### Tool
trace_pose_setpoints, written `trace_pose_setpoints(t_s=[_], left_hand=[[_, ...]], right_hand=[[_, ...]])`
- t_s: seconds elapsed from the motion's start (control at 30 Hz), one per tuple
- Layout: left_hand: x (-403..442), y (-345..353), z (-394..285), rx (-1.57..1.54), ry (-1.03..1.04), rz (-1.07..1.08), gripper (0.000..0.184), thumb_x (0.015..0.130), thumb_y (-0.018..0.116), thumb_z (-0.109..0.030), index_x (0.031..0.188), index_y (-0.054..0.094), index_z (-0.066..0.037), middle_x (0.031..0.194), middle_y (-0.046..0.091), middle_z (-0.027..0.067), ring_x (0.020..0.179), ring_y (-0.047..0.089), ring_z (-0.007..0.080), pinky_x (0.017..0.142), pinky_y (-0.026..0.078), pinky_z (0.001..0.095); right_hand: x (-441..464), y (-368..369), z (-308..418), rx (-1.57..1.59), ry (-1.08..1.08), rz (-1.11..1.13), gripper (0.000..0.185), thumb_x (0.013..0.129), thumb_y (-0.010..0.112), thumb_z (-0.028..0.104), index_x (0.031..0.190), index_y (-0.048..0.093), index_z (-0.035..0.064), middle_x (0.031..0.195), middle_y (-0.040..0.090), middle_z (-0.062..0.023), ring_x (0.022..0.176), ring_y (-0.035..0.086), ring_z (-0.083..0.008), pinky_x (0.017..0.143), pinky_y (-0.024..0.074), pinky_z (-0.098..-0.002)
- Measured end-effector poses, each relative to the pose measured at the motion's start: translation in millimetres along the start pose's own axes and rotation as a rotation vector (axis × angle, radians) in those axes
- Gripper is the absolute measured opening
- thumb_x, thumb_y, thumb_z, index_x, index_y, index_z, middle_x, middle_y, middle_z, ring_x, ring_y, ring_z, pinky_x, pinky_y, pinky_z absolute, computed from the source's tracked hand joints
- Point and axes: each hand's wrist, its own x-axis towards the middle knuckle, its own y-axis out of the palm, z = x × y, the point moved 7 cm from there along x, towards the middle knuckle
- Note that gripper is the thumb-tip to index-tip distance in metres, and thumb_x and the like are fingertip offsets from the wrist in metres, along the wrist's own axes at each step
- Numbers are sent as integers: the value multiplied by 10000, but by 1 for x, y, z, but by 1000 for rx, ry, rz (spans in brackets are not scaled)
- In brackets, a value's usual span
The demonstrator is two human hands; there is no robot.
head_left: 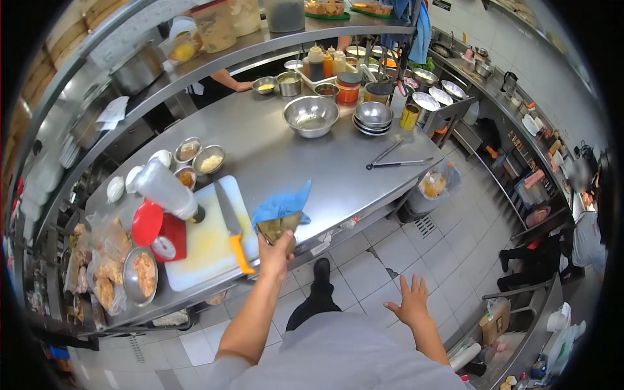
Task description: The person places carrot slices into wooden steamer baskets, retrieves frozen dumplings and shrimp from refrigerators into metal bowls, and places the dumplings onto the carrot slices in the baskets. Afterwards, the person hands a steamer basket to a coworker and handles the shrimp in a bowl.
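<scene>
My left hand (275, 255) is closed on a folded olive-green cloth (278, 227) at the front edge of the steel table (260, 143). A blue cloth (283, 205) lies against it, just beyond my fingers. My right hand (412, 300) hangs over the floor with its fingers spread and holds nothing. Left of my left hand, a knife with a yellow handle (240, 253) rests on a white cutting board (201, 244). A red scale (159, 232) and a metal bowl with raw meat (140, 276) stand beside the board.
Steel bowls (311, 117), tongs (398, 160) and sauce bottles (316, 63) are on the table's far part. A bin (434, 188) stands by its right end. Another person's hand (243, 86) touches the far edge. A person (539, 253) is at the right.
</scene>
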Motion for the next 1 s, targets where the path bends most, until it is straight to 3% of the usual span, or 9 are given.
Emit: trace_pose_setpoints(t_s=[0.17, 0.33, 0.47, 0.5, 0.6, 0.67, 0.77, 0.83, 1.0], left_hand=[[210, 0, -3, -183, -275, -16, 400, 918, 786, -215, 1248, 566, -164, 1041, 631, 41, 776, 597, 167, 506, 481, 272], [394, 8, -73, -67, -116, -99, 338, 900, 798, -218, 1172, 608, -157, 954, 619, 32, 666, 563, 141, 452, 470, 252], [522, -8, -106, -120, -103, -408, 498, 874, 857, -220, 1277, 574, -144, 1147, 614, 75, 889, 614, 212, 588, 523, 320], [593, -28, -92, -169, -56, -229, 630, 858, 879, -334, 1339, 518, -143, 1244, 598, 72, 1066, 601, 236, 719, 564, 391], [586, -26, -137, -116, 108, -333, 1159, 857, 860, -421, 1649, 71, -116, 1497, 469, 137, 1207, 572, 310, 926, 544, 452], [574, -22, -135, -66, 7, -442, 1200, 875, 834, -449, 1676, 11, -101, 1556, 439, 150, 1243, 571, 324, 967, 539, 446], [553, -20, -100, 217, -13, -330, 1031, 918, 799, -328, 1657, 148, -22, 1574, 448, 179, 1348, 532, 337, 1013, 530, 475], [589, -52, -48, 513, 187, -218, 903, 925, 772, -206, 1628, 253, 22, 1559, 467, 212, 1343, 550, 349, 1051, 510, 476], [501, -19, -37, 666, 430, -439, 738, 932, 748, -139, 1542, 380, 54, 1470, 537, 240, 1238, 619, 337, 1059, 496, 422]], right_hand=[[83, -15, 12, -77, 41, 154, 973, 852, 790, 600, 1614, 404, 135, 1658, 303, -318, 1533, 244, -547, 1229, 246, -628], [166, -57, 27, 22, 37, 81, 914, 880, 745, 626, 1596, 433, 153, 1618, 408, -272, 1476, 395, -486, 1194, 344, -588], [225, -93, 47, -115, 99, 160, 866, 905, 724, 620, 1580, 453, 151, 1610, 422, -273, 1483, 407, -466, 1202, 352, -567], [237, -92, 52, -125, 94, 190, 856, 913, 709, 630, 1583, 444, 170, 1594, 444, -267, 1479, 416, -454, 1192, 373, -562], [275, -81, 70, -71, 66, 330, 857, 903, 715, 637, 1586, 441, 196, 1604, 431, -259, 1478, 417, -453, 1178, 392, -570], [315, -66, 66, -81, 51, 348, 836, 904, 720, 626, 1580, 450, 216, 1634, 397, -240, 1473, 425, -456, 1168, 403, -582], [374, -84, 84, -112, -81, 63, 712, 950, 684, 446, 1571, 457, 182, 1635, 401, -205, 1452, 458, -418, 1126, 446, -550], [417, -101, 86, -203, -91, -132, 632, 965, 621, 255, 1570, 460, 166, 1637, 400, -186, 1463, 447, -394, 1102, 467, -526], [482, -91, 56, -252, -28, -253, 640, 968, 522, 89, 1597, 418, 148, 1660, 367, -179, 1531, 345, -412, 1141, 427, -510]])
